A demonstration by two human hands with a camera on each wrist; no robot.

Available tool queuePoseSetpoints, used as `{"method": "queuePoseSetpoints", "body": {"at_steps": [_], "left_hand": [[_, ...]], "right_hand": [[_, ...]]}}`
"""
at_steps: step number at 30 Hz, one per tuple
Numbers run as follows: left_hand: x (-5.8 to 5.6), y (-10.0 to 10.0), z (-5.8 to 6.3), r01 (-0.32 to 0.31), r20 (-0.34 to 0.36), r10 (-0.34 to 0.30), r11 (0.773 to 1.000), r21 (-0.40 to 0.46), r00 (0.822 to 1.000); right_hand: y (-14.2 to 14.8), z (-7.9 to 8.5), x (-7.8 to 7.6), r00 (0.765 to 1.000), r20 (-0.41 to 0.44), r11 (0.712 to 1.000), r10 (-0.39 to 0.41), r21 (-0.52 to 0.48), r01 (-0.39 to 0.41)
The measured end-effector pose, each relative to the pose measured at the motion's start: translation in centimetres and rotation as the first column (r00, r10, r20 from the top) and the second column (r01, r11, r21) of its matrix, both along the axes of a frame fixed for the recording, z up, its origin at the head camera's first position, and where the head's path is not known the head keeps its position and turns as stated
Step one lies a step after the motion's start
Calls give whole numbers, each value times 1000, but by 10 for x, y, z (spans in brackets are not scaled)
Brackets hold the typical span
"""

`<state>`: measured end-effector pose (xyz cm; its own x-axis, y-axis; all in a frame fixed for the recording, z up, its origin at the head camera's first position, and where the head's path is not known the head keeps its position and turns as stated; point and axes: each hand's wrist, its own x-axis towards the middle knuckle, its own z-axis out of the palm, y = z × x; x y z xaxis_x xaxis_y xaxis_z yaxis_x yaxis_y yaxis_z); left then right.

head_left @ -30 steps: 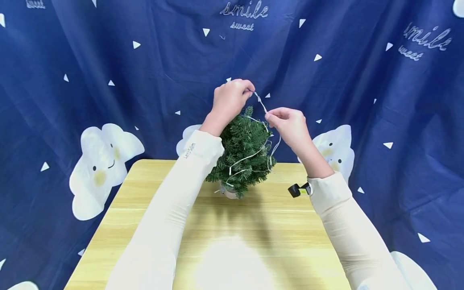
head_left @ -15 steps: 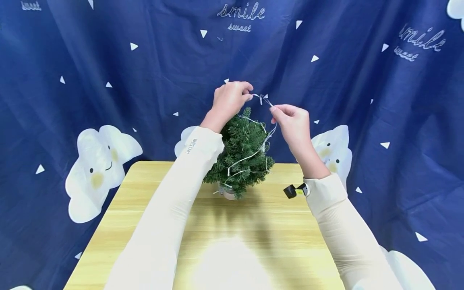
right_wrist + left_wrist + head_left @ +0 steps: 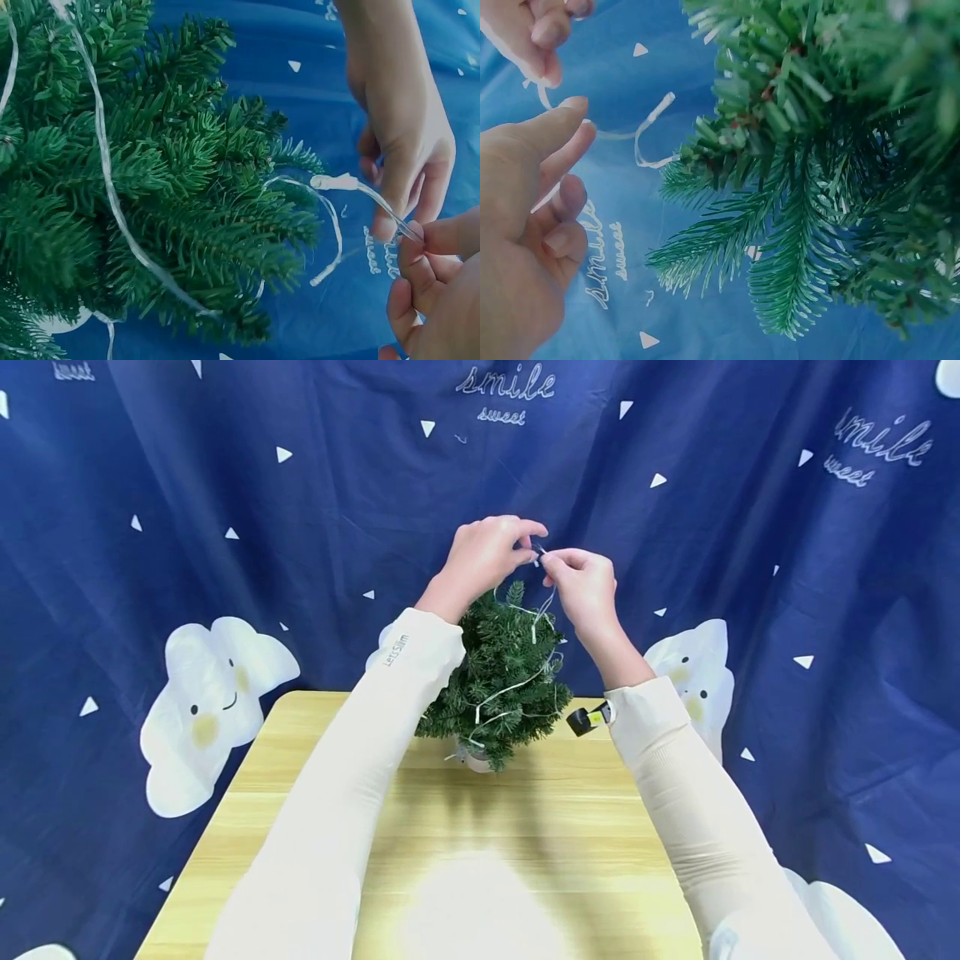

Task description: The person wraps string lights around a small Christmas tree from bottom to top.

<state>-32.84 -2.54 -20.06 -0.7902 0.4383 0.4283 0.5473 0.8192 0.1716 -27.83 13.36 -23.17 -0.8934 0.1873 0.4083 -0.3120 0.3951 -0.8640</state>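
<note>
A small artificial Christmas tree [image 3: 506, 660] stands upright near the table's back edge. White string lights [image 3: 103, 154] wind round its branches, with a slack length rising above the tip. My right hand [image 3: 587, 589] pinches that length between thumb and fingertips, beside the treetop. In the right wrist view a small white bulb [image 3: 335, 182] sticks out of this pinch. My left hand [image 3: 483, 556] is above the tree, its index finger extended and its thumb apart. The wire passes right at the left fingertips [image 3: 574, 105]. Most of the tree's left side is hidden behind the left arm.
The tree's pale base [image 3: 478, 763] sits on a light wooden table [image 3: 442, 818] with a bright glare patch at the front. A blue curtain [image 3: 360, 485] with clouds and triangles hangs behind. A small black device [image 3: 581, 721] is strapped at the right cuff.
My right hand has gone up and left, close to the left hand, bringing its stretch of wire along. The left finger and thumb have spread from their pinch on the wire.
</note>
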Motion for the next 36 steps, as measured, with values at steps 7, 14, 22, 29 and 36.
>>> {"method": "queuePoseSetpoints", "body": {"at_steps": [7, 14, 22, 29, 36], "left_hand": [[-16, -2, 3, -12, 2, 12, 997, 82, 1000], [-28, -15, 5, -32, -24, 37, 983, 183, 999], [-33, -38, 1, -88, 24, 84, 958, 273, 996], [-39, -55, -6, -123, 44, 115, 935, 332, 992], [-52, -64, -11, -165, 103, 134, 896, 413, 986]], "right_hand": [[-10, 3, -1, 999, 34, 993, -14, 115, 10], [-14, -3, 6, 998, 66, 996, 23, 80, -28], [-23, -11, 8, 998, 57, 989, 23, 144, -31], [-32, -14, 6, 999, 38, 980, 23, 198, -30], [-42, -12, 4, 1000, 3, 971, 22, 238, -22]]}}
